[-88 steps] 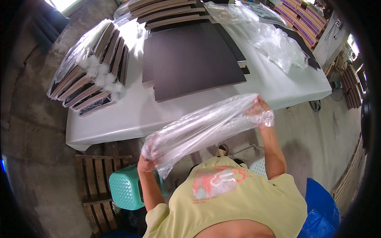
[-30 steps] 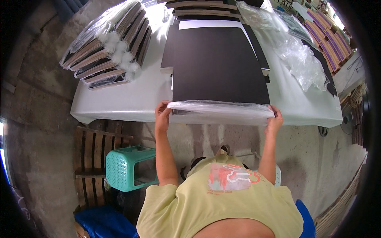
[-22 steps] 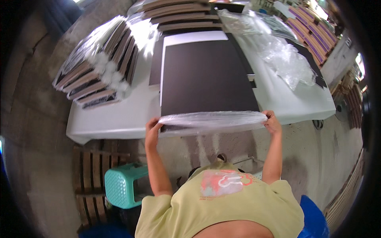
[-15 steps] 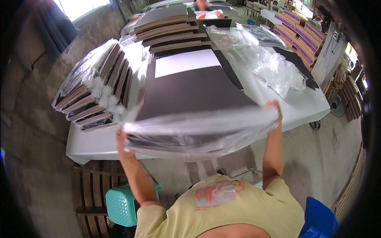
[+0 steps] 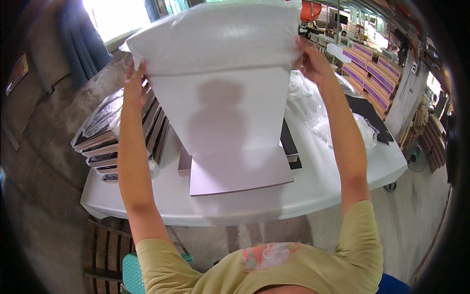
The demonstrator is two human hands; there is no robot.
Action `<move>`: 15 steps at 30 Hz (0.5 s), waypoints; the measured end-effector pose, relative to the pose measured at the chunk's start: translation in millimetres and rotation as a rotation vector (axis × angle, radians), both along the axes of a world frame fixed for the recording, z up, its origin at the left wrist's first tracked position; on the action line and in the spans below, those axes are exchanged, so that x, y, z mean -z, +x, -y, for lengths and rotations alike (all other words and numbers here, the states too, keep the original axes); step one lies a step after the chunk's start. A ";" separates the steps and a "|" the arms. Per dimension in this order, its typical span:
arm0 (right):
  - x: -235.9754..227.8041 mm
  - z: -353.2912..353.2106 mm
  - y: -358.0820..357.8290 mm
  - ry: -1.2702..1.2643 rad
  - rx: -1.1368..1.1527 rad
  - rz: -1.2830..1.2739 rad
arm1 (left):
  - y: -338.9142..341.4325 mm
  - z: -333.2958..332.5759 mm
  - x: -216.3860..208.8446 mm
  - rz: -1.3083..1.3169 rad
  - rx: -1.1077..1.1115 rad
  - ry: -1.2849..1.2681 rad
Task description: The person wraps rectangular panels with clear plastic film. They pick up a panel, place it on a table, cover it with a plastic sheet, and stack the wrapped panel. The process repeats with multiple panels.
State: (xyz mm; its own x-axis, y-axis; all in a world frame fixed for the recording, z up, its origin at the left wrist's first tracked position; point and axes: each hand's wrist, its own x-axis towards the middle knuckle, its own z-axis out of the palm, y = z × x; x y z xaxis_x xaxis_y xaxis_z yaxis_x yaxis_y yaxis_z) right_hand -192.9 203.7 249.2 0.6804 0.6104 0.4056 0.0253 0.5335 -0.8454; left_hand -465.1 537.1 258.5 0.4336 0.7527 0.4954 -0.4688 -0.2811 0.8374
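A large flat board [image 5: 220, 108] stands tilted up in front of me, its white face toward me with a shadow on it. Over its upper part lies a clear plastic bag [image 5: 220, 44], its open edge running across the board. My left hand [image 5: 134, 85] is closed on the bag at the board's left edge. At the right edge my right hand [image 5: 312, 61] grips the bag with bent fingers. Below the board a white sheet [image 5: 240, 171] lies on the white-covered table [image 5: 215, 210], with dark board edges showing on both sides of it.
Plastic-wrapped boards [image 5: 98, 132] are stacked on the left of the table. Crumpled clear plastic [image 5: 342, 125] and a dark flat sheet [image 5: 367, 115] lie on the right. Long cartons [image 5: 374, 73] are piled beyond. A green stool [image 5: 133, 274] stands below the table's left side.
Both hands have risen from the table's near edge, swinging the board's near end up. The bag now covers its upper part, and the white face shows instead of the dark one.
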 end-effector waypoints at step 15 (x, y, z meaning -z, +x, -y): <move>226.6 -68.5 26.4 -0.408 0.525 0.004 | 34.2 -84.5 265.4 -0.105 0.049 -0.240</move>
